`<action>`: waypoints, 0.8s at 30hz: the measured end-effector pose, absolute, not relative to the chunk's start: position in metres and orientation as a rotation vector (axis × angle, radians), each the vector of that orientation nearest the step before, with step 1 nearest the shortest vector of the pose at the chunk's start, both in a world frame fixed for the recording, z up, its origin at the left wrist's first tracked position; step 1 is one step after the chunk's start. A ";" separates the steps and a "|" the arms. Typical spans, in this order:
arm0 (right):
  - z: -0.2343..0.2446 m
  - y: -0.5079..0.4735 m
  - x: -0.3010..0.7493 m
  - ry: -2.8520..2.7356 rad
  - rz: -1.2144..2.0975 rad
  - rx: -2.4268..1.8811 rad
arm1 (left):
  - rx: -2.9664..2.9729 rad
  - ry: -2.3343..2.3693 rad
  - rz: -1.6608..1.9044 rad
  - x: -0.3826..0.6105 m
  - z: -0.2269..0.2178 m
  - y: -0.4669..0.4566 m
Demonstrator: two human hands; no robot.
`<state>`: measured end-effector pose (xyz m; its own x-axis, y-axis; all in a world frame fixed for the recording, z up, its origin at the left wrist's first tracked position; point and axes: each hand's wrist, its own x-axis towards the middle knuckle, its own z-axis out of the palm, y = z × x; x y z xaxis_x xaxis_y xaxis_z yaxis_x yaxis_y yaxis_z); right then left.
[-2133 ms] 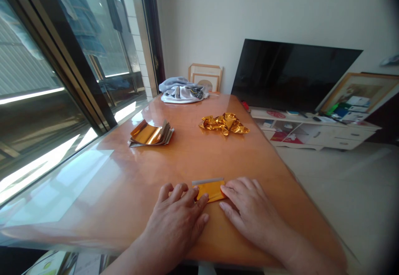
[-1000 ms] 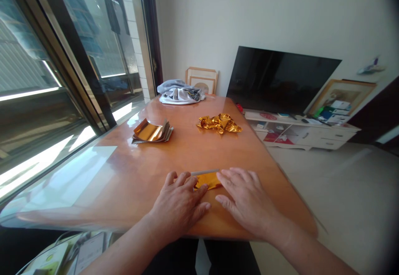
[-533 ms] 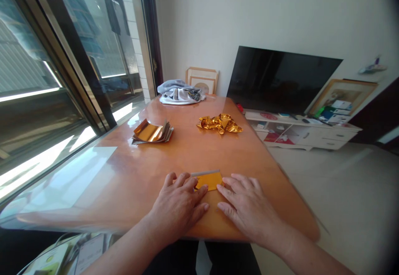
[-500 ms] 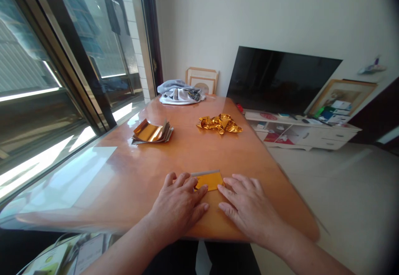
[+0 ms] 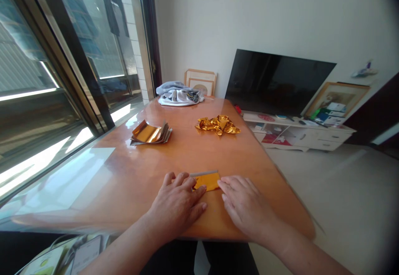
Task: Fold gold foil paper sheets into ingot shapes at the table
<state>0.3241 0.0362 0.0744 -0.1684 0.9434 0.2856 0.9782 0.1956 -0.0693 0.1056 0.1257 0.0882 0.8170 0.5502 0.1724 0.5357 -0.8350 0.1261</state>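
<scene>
A small folded sheet of gold foil paper (image 5: 208, 180) lies flat on the table in front of me, with a grey strip along its far edge. My left hand (image 5: 179, 200) rests palm down over its left end, fingers spread, the index fingertip pressing on the gold face. The left thumb lies on the tabletop nearer to me. At the paper's right edge, my right hand (image 5: 246, 202) has its fingertips drawn together on the border. Its thumb sits lower, off the sheet. What lies under the left fingers is hidden.
Ahead on the wooden table (image 5: 174, 158) are a stack of gold foil sheets (image 5: 151, 133) at left and a heap of folded gold foil pieces (image 5: 218, 124) at right. Bundled cloth (image 5: 179, 93) lies at the far end. A phone (image 5: 87, 252) is below the table's left front.
My right fingertips have drawn together and closed in on the paper's right edge. My left hand stays in place on the sheet. The view has shifted slightly.
</scene>
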 end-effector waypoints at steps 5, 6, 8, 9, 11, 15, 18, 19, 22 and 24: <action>0.063 0.043 0.312 -2.316 -0.119 -1.800 | 2.919 0.874 0.314 0.105 0.090 0.126; 0.062 0.043 0.311 -2.321 -0.124 -1.805 | 2.918 0.865 0.314 0.105 0.090 0.127; 0.064 0.044 0.311 -2.335 -0.140 -1.806 | 2.906 0.841 0.315 0.103 0.090 0.128; 0.065 0.043 0.311 -2.344 -0.147 -1.803 | 2.895 0.827 0.315 0.101 0.090 0.129; 0.068 0.043 0.311 -2.365 -0.159 -1.801 | 2.865 0.795 0.324 0.096 0.090 0.134; 0.074 0.043 0.307 -2.420 -0.145 -1.826 | 2.803 0.745 0.337 0.084 0.091 0.146; 0.079 0.044 0.302 -2.466 -0.157 -1.851 | 2.764 0.748 0.339 0.080 0.091 0.151; 0.081 0.045 0.300 -2.483 -0.173 -1.856 | 2.753 0.752 0.346 0.080 0.091 0.152; 0.087 0.048 0.295 -2.533 -0.224 -1.865 | 2.734 0.752 0.364 0.079 0.090 0.153; 0.089 0.050 0.292 -2.563 -0.246 -1.867 | 2.731 0.744 0.368 0.078 0.088 0.154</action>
<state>0.2920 0.0496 0.0890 -0.3103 0.9488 0.0597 0.9428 0.2991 0.1470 0.0779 0.1537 0.0880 0.8345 0.5249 0.1677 0.4518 -0.8259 0.3374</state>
